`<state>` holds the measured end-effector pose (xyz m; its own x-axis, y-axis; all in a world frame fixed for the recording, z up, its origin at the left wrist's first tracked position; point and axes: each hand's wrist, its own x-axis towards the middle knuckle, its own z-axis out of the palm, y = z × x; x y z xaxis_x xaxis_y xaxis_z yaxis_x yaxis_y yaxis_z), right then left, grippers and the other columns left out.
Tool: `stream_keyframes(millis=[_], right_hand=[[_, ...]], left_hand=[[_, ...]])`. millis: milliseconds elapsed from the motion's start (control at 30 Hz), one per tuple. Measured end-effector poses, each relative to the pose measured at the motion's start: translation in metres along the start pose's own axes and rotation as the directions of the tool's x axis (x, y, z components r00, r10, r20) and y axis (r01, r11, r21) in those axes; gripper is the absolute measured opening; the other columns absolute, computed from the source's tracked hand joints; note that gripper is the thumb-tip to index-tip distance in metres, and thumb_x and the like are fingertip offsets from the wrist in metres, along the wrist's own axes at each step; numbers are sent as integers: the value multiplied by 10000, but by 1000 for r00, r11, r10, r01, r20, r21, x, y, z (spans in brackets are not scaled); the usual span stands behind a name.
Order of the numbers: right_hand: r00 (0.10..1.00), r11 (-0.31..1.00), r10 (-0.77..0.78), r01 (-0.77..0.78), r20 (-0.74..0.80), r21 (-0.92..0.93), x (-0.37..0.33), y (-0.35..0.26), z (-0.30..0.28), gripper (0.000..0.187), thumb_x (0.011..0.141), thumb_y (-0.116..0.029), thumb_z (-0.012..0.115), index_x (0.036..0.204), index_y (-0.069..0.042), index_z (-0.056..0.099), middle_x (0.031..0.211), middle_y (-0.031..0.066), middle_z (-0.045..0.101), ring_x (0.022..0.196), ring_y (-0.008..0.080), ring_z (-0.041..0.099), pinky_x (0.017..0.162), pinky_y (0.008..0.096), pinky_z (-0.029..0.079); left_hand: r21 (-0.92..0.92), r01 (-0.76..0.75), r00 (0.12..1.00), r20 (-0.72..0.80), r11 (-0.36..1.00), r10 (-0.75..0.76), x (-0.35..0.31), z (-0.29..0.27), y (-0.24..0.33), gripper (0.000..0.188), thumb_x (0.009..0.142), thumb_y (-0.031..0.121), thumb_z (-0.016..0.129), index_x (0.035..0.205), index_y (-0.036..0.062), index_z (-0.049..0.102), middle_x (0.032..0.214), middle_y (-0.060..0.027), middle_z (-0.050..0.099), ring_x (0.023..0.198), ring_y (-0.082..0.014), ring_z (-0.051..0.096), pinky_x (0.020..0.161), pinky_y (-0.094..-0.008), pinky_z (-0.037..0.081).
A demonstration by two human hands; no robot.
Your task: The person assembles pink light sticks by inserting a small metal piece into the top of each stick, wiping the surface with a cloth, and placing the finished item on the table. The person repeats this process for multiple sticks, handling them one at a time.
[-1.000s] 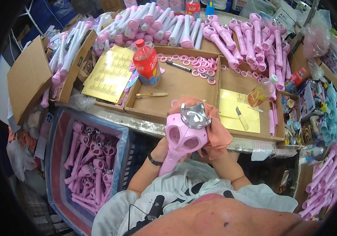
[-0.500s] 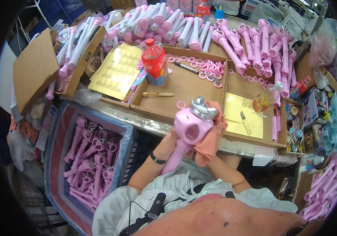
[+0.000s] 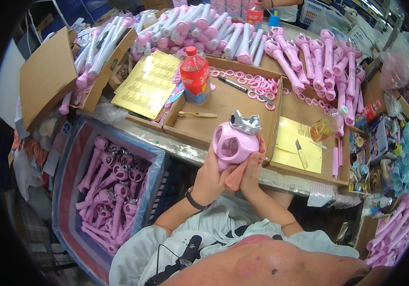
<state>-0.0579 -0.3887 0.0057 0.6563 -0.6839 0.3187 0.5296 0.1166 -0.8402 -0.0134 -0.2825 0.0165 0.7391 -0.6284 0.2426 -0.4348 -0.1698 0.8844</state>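
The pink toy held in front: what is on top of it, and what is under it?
On top of the pink toy sits a silver crown. Under it, orange cloth shows between the left grip and right grip; what these cover cannot be seen.

A long worktable, its front edge (image 3: 183, 148) silvery and scuffed, runs across the room, bowed by the lens. Beneath its right part lies deep shadow. A plain white panel (image 3: 10, 90) stands at the far left, with slim white poles (image 3: 61, 13) and dark blue surfaces farther back. Beyond the table sits a white lattice basket (image 3: 310, 14). Pale light brightens the tabletop and glints off its edge.
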Motion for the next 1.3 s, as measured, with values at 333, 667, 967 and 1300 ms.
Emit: stream_keyframes(millis=[333,667,967,1300], right_hand=[[919,927,192,-285,345,244,43,-11,-36,700,806,-325,660,1314,18,319,1215,125,478,1136,213,491,973,320,391],[958,995,66,-85,280,56,24,-37,-25,727,730,-244,748,1269,65,371,1236,154,494,1142,219,503,976,323,385],[972,961,-210,185,-107,-206,57,-55,-31,366,857,-67,612,1179,30,468,1152,117,534,1032,129,512,878,252,420],[876,480,-216,480,431,-734,60,-19,-19,483,747,-186,702,1155,-25,498,1174,168,514,1086,349,485,932,414,382]], left_hand=[[-11,146,978,153,989,-143,-4,-8,5,815,669,318,791,1262,-14,341,1160,-217,541,977,-320,608,815,-389,488],[-807,502,823,556,311,115,5,-17,-27,837,609,197,846,1280,20,379,1091,-89,561,891,-174,604,651,-298,535],[-645,227,974,157,729,-165,-2,-34,-43,933,594,55,830,1343,40,274,1265,-70,448,1164,-173,445,972,-325,378],[-850,-8,1000,-21,527,-19,-8,-57,-59,874,780,571,585,1360,-4,275,1309,-108,430,1149,-233,484,936,-381,434]])
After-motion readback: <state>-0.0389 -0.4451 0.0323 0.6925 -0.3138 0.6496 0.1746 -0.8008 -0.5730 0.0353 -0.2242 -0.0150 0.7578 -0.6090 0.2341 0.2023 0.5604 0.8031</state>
